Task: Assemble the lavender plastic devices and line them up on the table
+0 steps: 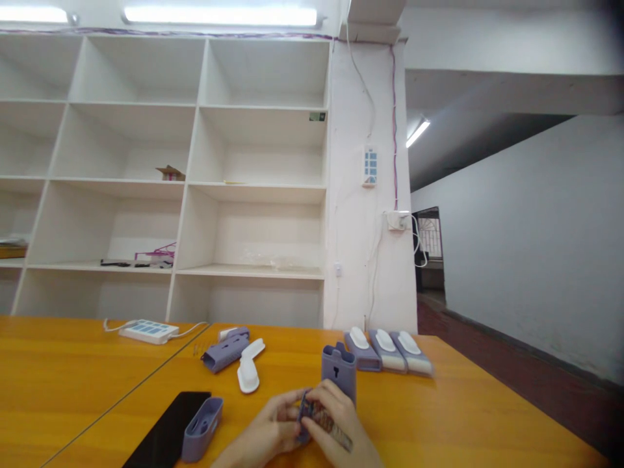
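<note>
My left hand (273, 426) and my right hand (338, 422) meet at the table's front, their fingers closed around a small purple plastic part (305, 416). Its exact shape is partly hidden by my fingers. Just behind my right hand stands a purple plastic housing (340, 370), upright, with a dark keyhole-shaped slot. To the left, a hollow purple cup-like piece (203, 429) rests by a black phone-like slab (168, 429). Farther back lie another purple housing (225, 351) and white plastic pieces (248, 374).
Three purple-and-white units (385, 351) lie in a row at the table's back right. A white power strip (149, 331) with a cable lies at the back left. White shelves (253, 188) stand behind the orange table (439, 416), beside a pillar.
</note>
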{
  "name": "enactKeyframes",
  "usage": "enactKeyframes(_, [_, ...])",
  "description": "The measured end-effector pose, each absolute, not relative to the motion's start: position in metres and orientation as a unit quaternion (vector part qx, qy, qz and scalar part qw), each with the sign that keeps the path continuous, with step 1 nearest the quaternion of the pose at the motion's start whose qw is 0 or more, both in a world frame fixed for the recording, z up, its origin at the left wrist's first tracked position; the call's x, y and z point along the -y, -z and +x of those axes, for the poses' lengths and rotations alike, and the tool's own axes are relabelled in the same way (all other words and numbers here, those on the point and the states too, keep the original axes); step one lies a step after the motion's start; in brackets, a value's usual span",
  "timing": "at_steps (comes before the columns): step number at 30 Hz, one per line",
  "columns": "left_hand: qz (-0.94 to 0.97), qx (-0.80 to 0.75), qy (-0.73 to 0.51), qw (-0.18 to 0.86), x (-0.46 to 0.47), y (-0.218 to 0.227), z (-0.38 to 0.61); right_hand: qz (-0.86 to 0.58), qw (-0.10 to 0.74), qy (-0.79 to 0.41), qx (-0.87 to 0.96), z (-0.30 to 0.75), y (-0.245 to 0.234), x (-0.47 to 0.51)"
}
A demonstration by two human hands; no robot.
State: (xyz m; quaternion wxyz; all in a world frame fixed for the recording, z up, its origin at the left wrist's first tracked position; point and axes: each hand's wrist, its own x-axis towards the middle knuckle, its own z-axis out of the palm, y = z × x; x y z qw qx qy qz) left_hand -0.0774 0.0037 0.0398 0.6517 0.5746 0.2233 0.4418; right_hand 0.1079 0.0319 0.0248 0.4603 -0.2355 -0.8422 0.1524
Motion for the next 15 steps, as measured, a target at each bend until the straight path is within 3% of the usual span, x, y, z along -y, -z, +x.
enactKeyframes(15, [0.513, -0.25, -0.589, 0.573, -0.037, 0.018, -0.066, -0.211, 0.454, -0.164, 0.85, 0.105, -0.03, -0.029])
